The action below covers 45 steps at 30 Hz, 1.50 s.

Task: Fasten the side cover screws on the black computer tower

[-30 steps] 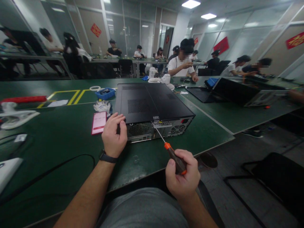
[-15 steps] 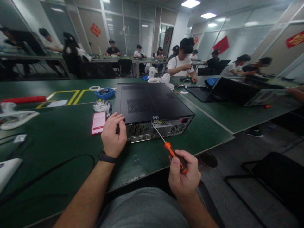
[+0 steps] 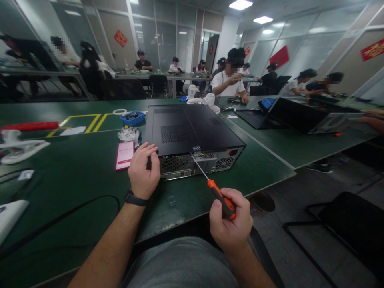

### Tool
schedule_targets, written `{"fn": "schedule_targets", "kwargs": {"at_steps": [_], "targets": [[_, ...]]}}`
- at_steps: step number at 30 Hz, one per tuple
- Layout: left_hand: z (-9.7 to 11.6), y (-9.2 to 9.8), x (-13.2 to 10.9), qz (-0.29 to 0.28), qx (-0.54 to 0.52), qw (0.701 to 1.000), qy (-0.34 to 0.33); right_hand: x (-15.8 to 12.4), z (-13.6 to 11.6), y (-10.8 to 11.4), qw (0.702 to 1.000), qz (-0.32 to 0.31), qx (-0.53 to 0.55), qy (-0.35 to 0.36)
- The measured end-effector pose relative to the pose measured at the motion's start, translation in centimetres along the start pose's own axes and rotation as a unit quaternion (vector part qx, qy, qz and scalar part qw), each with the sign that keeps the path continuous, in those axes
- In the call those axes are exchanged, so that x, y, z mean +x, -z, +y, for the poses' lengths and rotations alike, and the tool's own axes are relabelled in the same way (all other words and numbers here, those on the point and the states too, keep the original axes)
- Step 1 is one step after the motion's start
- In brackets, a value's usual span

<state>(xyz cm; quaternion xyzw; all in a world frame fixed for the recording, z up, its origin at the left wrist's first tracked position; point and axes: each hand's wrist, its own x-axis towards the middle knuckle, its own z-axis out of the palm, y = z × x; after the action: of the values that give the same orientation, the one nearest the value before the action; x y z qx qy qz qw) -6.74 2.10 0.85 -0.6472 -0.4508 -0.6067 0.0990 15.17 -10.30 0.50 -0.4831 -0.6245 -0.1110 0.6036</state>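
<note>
While bracing computer case [image 3: 195, 128], set back from table's [image 3: 183, 200] near edge, with loosely spread left hand [image 3: 143, 172] at its corner, and gripping screwdriver [image 3: 216, 191] tightly in right hand [image 3: 231, 222], best to line shaft [image 3: 200, 167] up square with back panel [image 3: 215, 164], pressing in before turning.

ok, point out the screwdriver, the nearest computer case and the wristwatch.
Screwdriver [image 3: 214, 188]: head view, on the front of its handle.
Computer case [image 3: 195, 132]: head view, near the middle of its black top panel.
Wristwatch [image 3: 137, 199]: head view, on its dark band.
</note>
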Motion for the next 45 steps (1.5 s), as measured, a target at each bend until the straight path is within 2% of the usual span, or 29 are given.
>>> {"fn": "schedule_targets", "kwargs": {"at_steps": [3,6,9,12,14,16,17,18,19,20,22,24,29,34,38,45], "targets": [[-0.1,0.0,0.0,-0.001,-0.004,1.000,-0.001,0.1,-0.1,0.1,0.999,0.000,-0.026,-0.017],[0.1,0.3,0.1,-0.025,0.003,1.000,0.008,0.1,-0.1,0.2,0.998,0.003,-0.048,-0.027],[0.8,1.0,0.2,-0.029,0.038,0.999,0.005,0.1,-0.1,0.3,0.999,-0.006,-0.046,-0.024],[2.5,1.9,0.0,0.027,0.078,0.997,-0.012,0.0,0.1,0.4,0.998,-0.004,-0.052,-0.034],[4.1,2.4,-0.4,0.046,0.067,0.997,-0.001,-0.3,0.2,0.3,0.997,0.000,-0.054,-0.047],[5.9,2.5,-0.9,0.034,0.023,0.998,0.041,-0.5,0.3,0.1,0.997,0.001,-0.050,-0.057],[6.7,2.3,-1.1,0.005,-0.016,0.996,0.083,-0.7,0.4,0.1,0.997,0.001,-0.047,-0.059],[7.5,2.0,-1.2,-0.040,-0.068,0.987,0.141,-0.8,0.4,0.1,0.997,0.003,-0.045,-0.060],[8.2,1.6,-1.3,-0.087,-0.132,0.965,0.209,-0.8,0.5,0.1,0.997,0.004,-0.045,-0.061],[8.8,1.1,-1.2,-0.126,-0.203,0.929,0.281,-0.8,0.5,0.1,0.997,0.005,-0.046,-0.060],[9.4,-0.2,-0.8,-0.184,-0.319,0.836,0.407,-0.7,0.5,0.2,0.997,0.002,-0.048,-0.059],[9.6,-1.5,-0.2,-0.188,-0.393,0.745,0.505,-0.6,0.4,0.2,0.997,-0.005,-0.047,-0.062],[9.3,-3.6,1.2,-0.167,-0.411,0.701,0.558,-0.4,0.0,0.2,0.998,-0.013,-0.042,-0.045],[9.9,-4.2,1.7,-0.147,-0.421,0.664,0.600,-0.3,-0.1,0.2,0.999,-0.017,-0.037,-0.028],[10.3,-4.4,1.7,-0.125,-0.431,0.652,0.612,-0.1,-0.2,0.2,0.999,-0.022,-0.030,-0.027],[10.1,-4.5,1.4,-0.113,-0.441,0.648,0.611,0.1,-0.6,0.1,0.999,-0.029,-0.025,0.003]]}}
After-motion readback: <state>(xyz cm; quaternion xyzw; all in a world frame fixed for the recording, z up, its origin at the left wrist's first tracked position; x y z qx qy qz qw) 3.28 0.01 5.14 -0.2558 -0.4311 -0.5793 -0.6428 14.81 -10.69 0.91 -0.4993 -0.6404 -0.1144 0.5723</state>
